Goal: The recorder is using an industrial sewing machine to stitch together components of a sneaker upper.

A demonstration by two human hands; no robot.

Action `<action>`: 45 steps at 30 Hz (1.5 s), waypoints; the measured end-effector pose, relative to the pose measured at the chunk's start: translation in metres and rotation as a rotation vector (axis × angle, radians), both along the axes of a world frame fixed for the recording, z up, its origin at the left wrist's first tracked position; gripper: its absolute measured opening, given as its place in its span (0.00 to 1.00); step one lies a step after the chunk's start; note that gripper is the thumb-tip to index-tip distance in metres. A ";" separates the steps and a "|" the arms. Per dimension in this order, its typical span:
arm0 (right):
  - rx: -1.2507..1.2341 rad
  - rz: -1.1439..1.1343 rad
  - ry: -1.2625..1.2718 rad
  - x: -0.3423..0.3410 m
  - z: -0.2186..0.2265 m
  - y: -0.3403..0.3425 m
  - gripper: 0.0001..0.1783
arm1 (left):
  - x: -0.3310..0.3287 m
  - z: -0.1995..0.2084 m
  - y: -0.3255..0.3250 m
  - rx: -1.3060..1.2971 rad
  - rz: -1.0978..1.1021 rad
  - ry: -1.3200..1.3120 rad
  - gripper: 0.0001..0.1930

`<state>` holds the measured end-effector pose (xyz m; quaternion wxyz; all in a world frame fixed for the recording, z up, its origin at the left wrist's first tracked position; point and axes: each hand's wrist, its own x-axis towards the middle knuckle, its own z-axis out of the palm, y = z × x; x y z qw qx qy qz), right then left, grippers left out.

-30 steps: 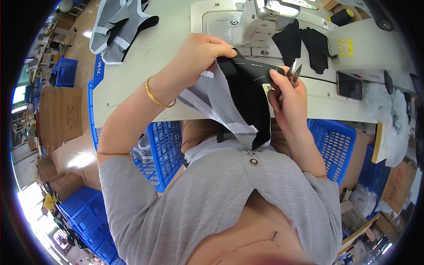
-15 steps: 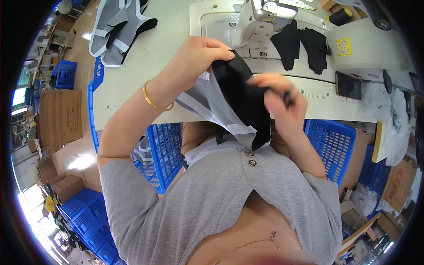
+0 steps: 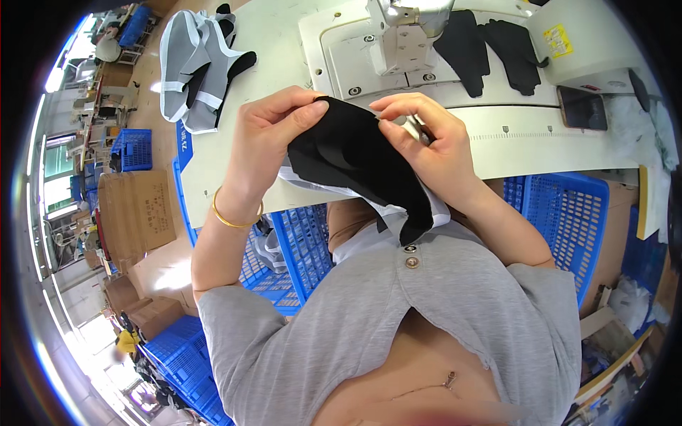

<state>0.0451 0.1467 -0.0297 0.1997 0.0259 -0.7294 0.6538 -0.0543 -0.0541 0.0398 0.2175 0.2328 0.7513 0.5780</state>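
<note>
My left hand (image 3: 273,131) pinches the upper left corner of a black and grey fabric piece (image 3: 348,153) between thumb and fingers. The piece hangs down over my lap; its black side faces up, and grey cloth with pale edging shows beneath. At its upper right edge is my right hand (image 3: 430,138), thumb and forefinger close together by the cloth. Tucked in that hand is a small shiny metal tool (image 3: 410,128) that looks like thread snips, mostly hidden by the fingers. Whether the right fingertips also pinch the cloth or a thread is not clear.
Beyond my hands stands a white sewing machine (image 3: 401,42). Two black fabric pieces (image 3: 462,53) lie right of it, near a phone (image 3: 582,108). Grey and black pieces (image 3: 202,67) lie at the table's far left. Blue baskets (image 3: 561,220) flank my lap.
The fabric has turned so more of its black side faces up. My left hand has moved left and a little down; my right hand has come up to the upper edge.
</note>
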 end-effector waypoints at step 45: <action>0.149 -0.069 0.130 0.002 0.015 -0.009 0.08 | 0.035 -0.017 0.013 0.224 0.306 0.212 0.06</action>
